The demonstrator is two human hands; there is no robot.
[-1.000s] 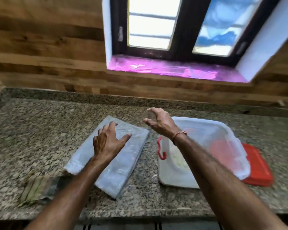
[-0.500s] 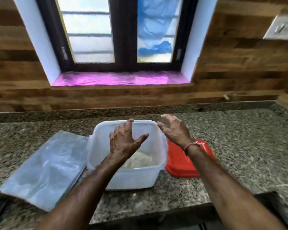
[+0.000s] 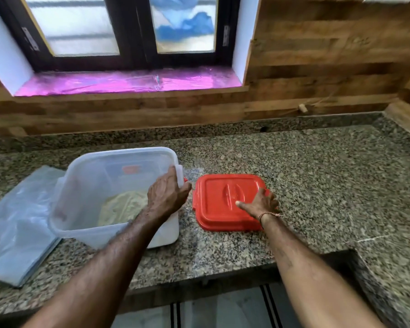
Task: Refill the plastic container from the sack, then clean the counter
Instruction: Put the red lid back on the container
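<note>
Left hand [image 3: 167,197] gripping, right hand [image 3: 260,204] splayed

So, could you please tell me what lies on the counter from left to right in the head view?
Clear plastic sack → plastic container → red lid.

Two bare forearms fill the lower part of the frame. The left forearm [image 3: 109,263] enters from the lower left and the right forearm [image 3: 303,263] from the lower right. Both are lean and long, with fine dark hair along them, and both are uncovered as far as the bottom edge shows. The left hand [image 3: 167,197], near the centre, has raised knuckles and tendons across its back. The right hand [image 3: 262,204], just right of centre, has a short pale thumbnail. A thin reddish-orange thread band [image 3: 268,215] circles the right wrist, its frayed loose end sticking out toward the right.
</note>
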